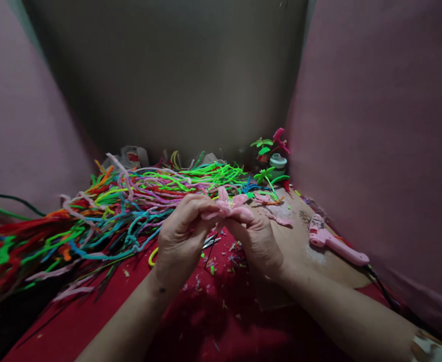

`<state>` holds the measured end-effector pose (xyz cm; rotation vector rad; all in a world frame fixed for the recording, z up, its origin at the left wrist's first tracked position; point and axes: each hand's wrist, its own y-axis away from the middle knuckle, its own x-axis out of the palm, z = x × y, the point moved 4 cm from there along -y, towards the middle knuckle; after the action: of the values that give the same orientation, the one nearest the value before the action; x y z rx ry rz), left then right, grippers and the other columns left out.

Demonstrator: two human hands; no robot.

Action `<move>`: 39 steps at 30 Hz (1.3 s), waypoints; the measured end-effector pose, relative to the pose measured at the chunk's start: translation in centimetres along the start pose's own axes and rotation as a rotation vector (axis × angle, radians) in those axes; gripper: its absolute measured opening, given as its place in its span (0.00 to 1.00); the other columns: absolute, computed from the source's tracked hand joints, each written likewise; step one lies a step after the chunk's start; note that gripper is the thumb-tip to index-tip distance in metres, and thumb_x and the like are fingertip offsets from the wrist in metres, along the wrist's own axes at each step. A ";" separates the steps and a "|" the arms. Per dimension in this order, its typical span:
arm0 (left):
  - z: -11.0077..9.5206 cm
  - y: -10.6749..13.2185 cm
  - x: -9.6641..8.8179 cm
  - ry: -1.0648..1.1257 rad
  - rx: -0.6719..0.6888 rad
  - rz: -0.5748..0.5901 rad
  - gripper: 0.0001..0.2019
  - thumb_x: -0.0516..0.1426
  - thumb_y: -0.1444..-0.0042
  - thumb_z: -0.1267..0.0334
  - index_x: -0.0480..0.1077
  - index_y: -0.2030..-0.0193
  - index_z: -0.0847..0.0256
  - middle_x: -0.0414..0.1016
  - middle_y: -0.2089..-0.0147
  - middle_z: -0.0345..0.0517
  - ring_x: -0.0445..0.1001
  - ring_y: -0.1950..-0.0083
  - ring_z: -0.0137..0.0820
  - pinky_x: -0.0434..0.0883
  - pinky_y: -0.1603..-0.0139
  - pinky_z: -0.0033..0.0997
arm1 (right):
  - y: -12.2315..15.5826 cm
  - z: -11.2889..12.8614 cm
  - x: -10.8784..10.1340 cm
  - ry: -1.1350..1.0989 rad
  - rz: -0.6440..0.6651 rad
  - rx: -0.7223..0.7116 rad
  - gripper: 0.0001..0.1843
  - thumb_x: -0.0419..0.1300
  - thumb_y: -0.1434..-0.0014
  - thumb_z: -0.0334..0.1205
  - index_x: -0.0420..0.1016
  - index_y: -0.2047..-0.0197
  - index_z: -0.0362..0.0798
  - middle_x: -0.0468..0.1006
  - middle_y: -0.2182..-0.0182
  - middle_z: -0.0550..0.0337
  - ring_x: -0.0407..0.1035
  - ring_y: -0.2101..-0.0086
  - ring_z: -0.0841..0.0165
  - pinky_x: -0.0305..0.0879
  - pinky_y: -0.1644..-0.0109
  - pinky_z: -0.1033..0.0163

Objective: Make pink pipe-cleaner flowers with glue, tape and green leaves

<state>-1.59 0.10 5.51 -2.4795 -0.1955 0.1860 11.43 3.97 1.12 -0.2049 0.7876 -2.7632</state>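
The left hand (183,229) and right hand (260,241), each grip clamped on the pink flower (229,206) near mid-view, from about eight and four o'clock respectively, could bend its petals (223,195) by pinching too hard.

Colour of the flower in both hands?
The flower is light pink, yellowish at its centre; head view.

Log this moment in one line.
left fingers: pinching pink pipe-cleaner flower | right fingers: same flower | nearby: pink glue gun on brown board
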 end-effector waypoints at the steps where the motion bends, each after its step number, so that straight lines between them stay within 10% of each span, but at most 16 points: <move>1: 0.0 -0.1 -0.1 0.054 -0.048 0.004 0.01 0.59 0.49 0.69 0.72 0.68 0.61 0.73 0.66 0.42 0.71 0.65 0.27 0.69 0.61 0.27 | 0.1 0.2 0.2 -0.033 0.024 0.016 0.06 0.60 0.45 0.36 0.79 0.68 0.52 0.75 0.72 0.63 0.65 0.67 0.69 0.61 0.57 0.60; 9: 1.7 -1.0 -0.7 0.316 -0.404 0.106 0.03 0.59 0.49 0.67 0.70 0.66 0.61 0.72 0.73 0.39 0.69 0.76 0.23 0.66 0.74 0.23 | 0.5 0.7 0.7 -0.203 0.090 0.170 0.07 0.62 0.46 0.36 0.81 0.66 0.55 0.77 0.71 0.63 0.65 0.70 0.72 0.62 0.61 0.61; 16: -2.1 -1.0 -1.7 -0.316 0.184 0.108 0.14 0.61 0.51 0.69 0.71 0.57 0.52 0.68 0.53 0.43 0.67 0.49 0.34 0.66 0.49 0.35 | 0.5 1.6 0.1 0.057 -0.015 0.001 0.08 0.60 0.46 0.38 0.81 0.64 0.53 0.74 0.71 0.60 0.64 0.67 0.69 0.62 0.60 0.59; 23: -4.8 1.7 0.4 -0.850 0.730 -0.069 0.11 0.62 0.54 0.76 0.67 0.67 0.57 0.69 0.65 0.43 0.66 0.58 0.35 0.65 0.55 0.39 | 0.6 3.1 -0.1 0.351 -0.088 -0.165 0.10 0.57 0.46 0.33 0.78 0.75 0.49 0.67 0.81 0.62 0.59 0.72 0.68 0.60 0.64 0.59; 33: -4.3 1.4 1.3 -0.812 0.672 0.040 0.22 0.62 0.55 0.75 0.61 0.53 0.61 0.70 0.57 0.51 0.69 0.55 0.37 0.68 0.55 0.39 | 0.5 4.1 -0.4 0.517 -0.119 -0.342 0.11 0.55 0.46 0.32 0.72 0.78 0.46 0.68 0.83 0.62 0.59 0.74 0.68 0.55 0.63 0.58; 39: -5.2 2.4 2.1 -1.016 0.858 0.024 0.14 0.60 0.52 0.76 0.68 0.58 0.59 0.72 0.64 0.47 0.68 0.60 0.36 0.65 0.58 0.38 | 0.8 4.5 -0.3 0.579 -0.139 -0.401 0.11 0.56 0.46 0.34 0.71 0.79 0.46 0.68 0.84 0.62 0.57 0.76 0.69 0.54 0.65 0.59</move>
<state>1.62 -4.49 7.99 -1.3559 -0.3951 1.2405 12.84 1.18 4.44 0.5123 1.5175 -2.7800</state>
